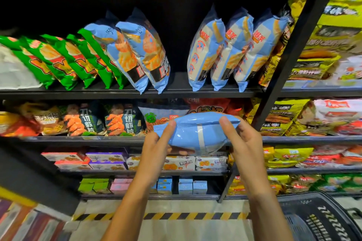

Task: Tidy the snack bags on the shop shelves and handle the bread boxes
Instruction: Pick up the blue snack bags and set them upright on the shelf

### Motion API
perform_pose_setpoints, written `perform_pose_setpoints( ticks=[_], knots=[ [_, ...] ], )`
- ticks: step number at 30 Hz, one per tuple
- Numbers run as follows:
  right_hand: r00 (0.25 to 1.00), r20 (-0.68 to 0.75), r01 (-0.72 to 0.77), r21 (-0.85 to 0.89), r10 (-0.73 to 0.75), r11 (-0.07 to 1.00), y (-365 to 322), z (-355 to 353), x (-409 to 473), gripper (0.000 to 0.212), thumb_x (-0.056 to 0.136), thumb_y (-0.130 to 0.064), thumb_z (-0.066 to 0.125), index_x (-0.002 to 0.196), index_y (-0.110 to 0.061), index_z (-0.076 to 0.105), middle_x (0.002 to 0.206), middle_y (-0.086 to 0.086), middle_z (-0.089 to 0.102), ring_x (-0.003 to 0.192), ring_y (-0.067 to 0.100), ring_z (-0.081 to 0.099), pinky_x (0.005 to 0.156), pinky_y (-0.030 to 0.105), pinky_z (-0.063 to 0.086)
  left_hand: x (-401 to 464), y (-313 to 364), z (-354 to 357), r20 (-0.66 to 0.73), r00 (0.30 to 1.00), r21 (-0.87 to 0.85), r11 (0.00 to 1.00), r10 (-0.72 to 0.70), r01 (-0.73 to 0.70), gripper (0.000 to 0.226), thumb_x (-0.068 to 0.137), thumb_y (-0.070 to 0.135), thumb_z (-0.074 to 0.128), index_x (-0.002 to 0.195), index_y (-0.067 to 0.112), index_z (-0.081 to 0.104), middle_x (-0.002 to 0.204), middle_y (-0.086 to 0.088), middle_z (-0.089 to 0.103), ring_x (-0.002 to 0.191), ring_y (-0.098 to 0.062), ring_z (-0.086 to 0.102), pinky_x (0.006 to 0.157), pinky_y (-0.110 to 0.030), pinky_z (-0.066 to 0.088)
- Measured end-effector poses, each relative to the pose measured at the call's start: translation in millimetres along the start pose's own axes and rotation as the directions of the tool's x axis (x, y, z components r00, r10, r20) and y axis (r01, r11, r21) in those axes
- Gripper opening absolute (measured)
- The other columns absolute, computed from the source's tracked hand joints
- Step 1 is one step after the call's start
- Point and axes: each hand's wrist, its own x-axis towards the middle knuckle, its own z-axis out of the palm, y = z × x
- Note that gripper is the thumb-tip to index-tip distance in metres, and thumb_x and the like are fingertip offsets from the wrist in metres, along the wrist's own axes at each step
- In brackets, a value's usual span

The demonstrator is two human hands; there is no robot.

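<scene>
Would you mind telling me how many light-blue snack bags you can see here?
6: two lean left, three stand right on the upper shelf, and one held bag in both hands. Others may hide behind.

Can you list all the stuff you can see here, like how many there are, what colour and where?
green bags: about five, green and red, top shelf left, leaning
blue bags: five on top shelf, two centre, three right, gap between
held blue bag: one, light blue, in both hands
shrimp bags: two, dark with orange, second shelf
yellow bags: several, right shelving
boxes: several, mixed colours, third shelf
small cartons: several, green, pink, blue, bottom shelf
basket: one, black, bottom right
left hand: grips bag's left end
right hand: grips bag's right end
</scene>
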Motion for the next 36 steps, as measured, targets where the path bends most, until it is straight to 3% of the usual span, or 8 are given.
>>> perform_pose_setpoints(
  ticks=[5, 9, 17, 20, 25, 29, 32, 36],
  knots=[
    [0.996, -0.089, -0.003, -0.037, -0.001, 0.999, 3, 0, 5, 0.028, 0.097, -0.037, 0.064, 0.085, -0.018, 0.081, 0.083, 0.005, 0.075, 0.079, 0.018, 0.069, 0.069, 0.027, 0.05, 6, -2, -4, -0.028, 1.0, 0.025, 1.0, -0.013, 0.014, 0.064, 0.092, 0.069, 0.057, 0.099, 0.01, 0.079, 0.088, -0.027, 0.073, 0.089, -0.048, 0.071, 0.089, -0.05, 0.057],
    [0.996, -0.089, 0.02, -0.036, -0.023, 0.999, -1, 1, 7, 0.023, 0.098, -0.028, 0.065, 0.09, -0.02, 0.084, 0.088, -0.002, 0.079, 0.087, 0.012, 0.072, 0.076, 0.026, 0.054, 5, 8, -2, 0.003, 0.999, 0.074, 0.996, 0.055, -0.055, 0.044, 0.096, 0.056, 0.043, 0.092, 0.037, 0.083, 0.089, 0.002, 0.08, 0.091, -0.017, 0.074, 0.103, -0.05, 0.052],
    [0.94, 0.245, -0.25, 0.018, 0.238, 0.968, -12, -22, 25, 0.065, 0.094, -0.076, 0.024, 0.136, -0.046, 0.064, 0.147, -0.018, 0.058, 0.128, -0.006, 0.052, 0.115, 0.04, 0.026, 11, 15, -21, 0.284, 0.882, 0.196, 0.878, 0.376, -0.437, 0.046, 0.105, 0.045, 0.037, 0.136, 0.029, 0.066, 0.149, 0.01, 0.057, 0.145, -0.012, 0.045, 0.118, -0.04, 0.033],
    [0.842, 0.401, -0.397, 0.007, 0.361, 0.918, -11, -20, 44, 0.067, 0.083, -0.084, 0.055, 0.141, -0.051, 0.055, 0.153, -0.004, 0.054, 0.141, 0.022, 0.05, 0.124, 0.052, 0.025, 23, 19, -31, 0.419, 0.805, 0.285, 0.781, 0.42, -0.556, 0.049, 0.106, 0.05, 0.038, 0.133, 0.023, 0.069, 0.161, 0.011, 0.041, 0.15, -0.013, 0.036, 0.119, -0.033, 0.03],
    [0.91, 0.344, -0.192, -0.151, 0.233, 0.97, -3, 1, 55, 0.065, 0.088, -0.029, 0.078, 0.146, -0.043, 0.05, 0.123, -0.012, 0.075, 0.119, 0.004, 0.067, 0.109, 0.038, 0.05, 38, 20, -49, 0.527, 0.733, 0.29, 0.72, 0.43, -0.631, 0.063, 0.1, 0.064, 0.043, 0.15, 0.026, 0.051, 0.17, 0.013, 0.02, 0.156, -0.01, 0.021, 0.121, -0.023, 0.026],
    [0.95, 0.306, -0.057, -0.011, 0.058, 0.998, 6, 13, 52, 0.071, 0.09, -0.005, 0.075, 0.148, -0.037, 0.05, 0.131, -0.009, 0.071, 0.121, 0.006, 0.066, 0.089, 0.019, 0.057, 53, 15, -73, 0.406, 0.828, 0.157, 0.863, 0.387, -0.481, 0.086, 0.082, 0.084, 0.054, 0.157, 0.047, 0.031, 0.166, 0.024, 0.024, 0.129, -0.015, 0.058, 0.097, -0.027, 0.053],
    [0.955, 0.294, 0.041, 0.025, -0.047, 0.999, 10, 25, 57, 0.077, 0.085, -0.011, 0.08, 0.149, -0.04, 0.048, 0.149, -0.007, 0.058, 0.14, 0.017, 0.053, 0.109, 0.04, 0.051, 86, 10, -94, 0.341, 0.904, 0.08, 0.95, 0.258, -0.301, 0.069, 0.075, 0.084, 0.063, 0.138, 0.062, 0.046, 0.151, 0.027, 0.048, 0.104, -0.017, 0.071, 0.073, -0.029, 0.059],
    [0.945, 0.306, 0.119, 0.017, -0.118, 0.993, 10, 47, 73, 0.082, 0.087, -0.016, 0.081, 0.153, -0.043, 0.043, 0.159, -0.008, 0.046, 0.151, 0.019, 0.039, 0.118, 0.057, 0.039, 133, 7, -110, 0.416, 0.909, 0.091, 0.993, 0.034, -0.079, 0.063, 0.078, 0.08, 0.064, 0.137, 0.06, 0.051, 0.153, 0.011, 0.053, 0.119, -0.002, 0.066, 0.095, -0.034, 0.05]
  ],
)
